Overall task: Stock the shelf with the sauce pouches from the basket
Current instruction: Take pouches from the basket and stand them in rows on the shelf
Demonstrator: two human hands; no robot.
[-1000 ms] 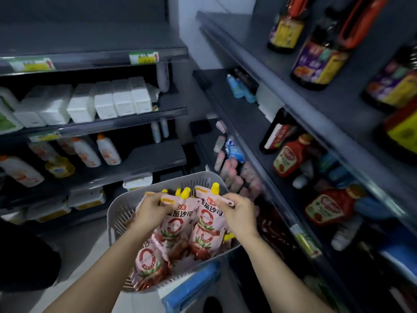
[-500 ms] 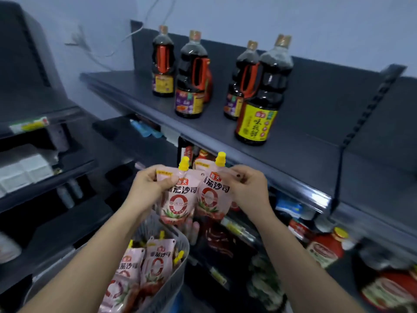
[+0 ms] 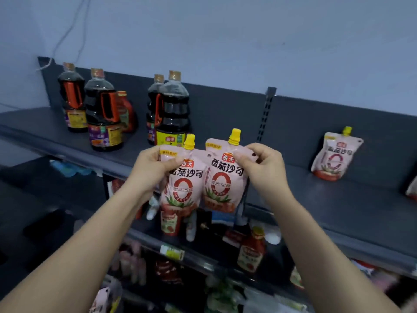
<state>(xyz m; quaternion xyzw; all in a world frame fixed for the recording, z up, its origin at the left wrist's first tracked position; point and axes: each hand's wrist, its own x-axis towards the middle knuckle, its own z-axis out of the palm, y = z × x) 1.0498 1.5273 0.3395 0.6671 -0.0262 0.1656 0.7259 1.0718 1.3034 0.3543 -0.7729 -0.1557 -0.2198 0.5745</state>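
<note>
Sauce pouches [image 3: 180,188] hang before the shelf [image 3: 316,199], left hand [image 3: 155,168] and right hand [image 3: 264,168] fingers [image 3: 242,161] each pinching one.

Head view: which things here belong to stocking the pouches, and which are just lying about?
Job: left pouch in left hand; right pouch in right hand; shelved pouch; top shelf.
Lying about: dark bottles on top shelf; red bottle on a lower shelf.
</note>
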